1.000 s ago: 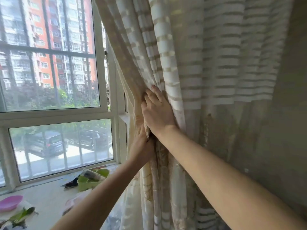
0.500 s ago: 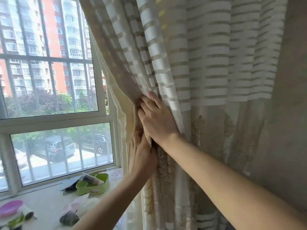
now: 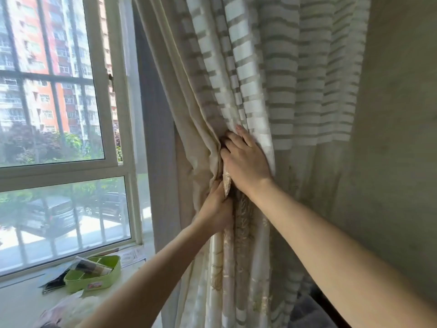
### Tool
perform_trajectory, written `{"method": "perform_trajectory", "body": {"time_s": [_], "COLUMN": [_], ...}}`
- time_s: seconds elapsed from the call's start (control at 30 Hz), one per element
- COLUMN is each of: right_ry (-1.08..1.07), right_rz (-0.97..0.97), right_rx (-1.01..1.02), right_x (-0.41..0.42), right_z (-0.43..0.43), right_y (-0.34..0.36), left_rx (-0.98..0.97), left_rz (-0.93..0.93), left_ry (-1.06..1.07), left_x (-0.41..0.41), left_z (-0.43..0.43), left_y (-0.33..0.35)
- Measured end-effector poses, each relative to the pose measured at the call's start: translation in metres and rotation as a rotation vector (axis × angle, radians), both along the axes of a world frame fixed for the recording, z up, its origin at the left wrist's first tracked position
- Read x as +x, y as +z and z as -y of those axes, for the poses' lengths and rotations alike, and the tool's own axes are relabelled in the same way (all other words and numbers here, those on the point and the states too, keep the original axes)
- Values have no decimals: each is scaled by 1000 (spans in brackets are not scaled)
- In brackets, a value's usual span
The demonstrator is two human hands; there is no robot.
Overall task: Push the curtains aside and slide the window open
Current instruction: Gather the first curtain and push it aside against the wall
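Observation:
A beige curtain (image 3: 272, 74) with pale horizontal stripes hangs bunched at the right of the window. My right hand (image 3: 246, 159) presses flat on its folds, fingers curled into the gathered cloth. Just below, my left hand (image 3: 216, 209) grips the same bunch, with a strip of patterned fabric between the two hands. The window (image 3: 59, 129) fills the left, white-framed and shut, with bars outside. A white vertical frame post (image 3: 158, 138) shows beside the curtain's edge.
The pale sill (image 3: 21, 301) under the window holds a green box (image 3: 94, 275) with papers, a dark flat object and a crumpled bag (image 3: 68, 311). A plain wall (image 3: 399, 138) stands at the far right. Cars and tower blocks show outside.
Both hands have carried the bunched curtain to the right, uncovering the white frame post and more of the window's right side. The view has shifted right and slightly down.

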State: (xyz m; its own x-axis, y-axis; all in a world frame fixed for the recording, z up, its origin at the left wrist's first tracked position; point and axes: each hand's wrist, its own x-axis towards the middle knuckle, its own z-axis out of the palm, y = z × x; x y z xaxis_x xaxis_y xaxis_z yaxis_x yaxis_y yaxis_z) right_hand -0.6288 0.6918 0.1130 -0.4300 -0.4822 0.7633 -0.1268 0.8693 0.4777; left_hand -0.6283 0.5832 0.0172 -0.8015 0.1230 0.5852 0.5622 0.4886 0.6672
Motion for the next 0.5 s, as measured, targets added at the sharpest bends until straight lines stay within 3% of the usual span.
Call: {"method": "perform_trajectory", "body": {"time_s": [0.27,0.5], "right_ry": [-47,-75], "right_rz": [44,96], "right_rx": [-51,-79], "right_x": [-32,-54], "right_z": [-54,-89], "right_y": [6,11], "left_rx": [44,26], "left_rz": [-95,-11], "left_ry": [-218,-249], "left_x": [-42,-73], "left_z": [-55,-88], "left_y": [10,13]}}
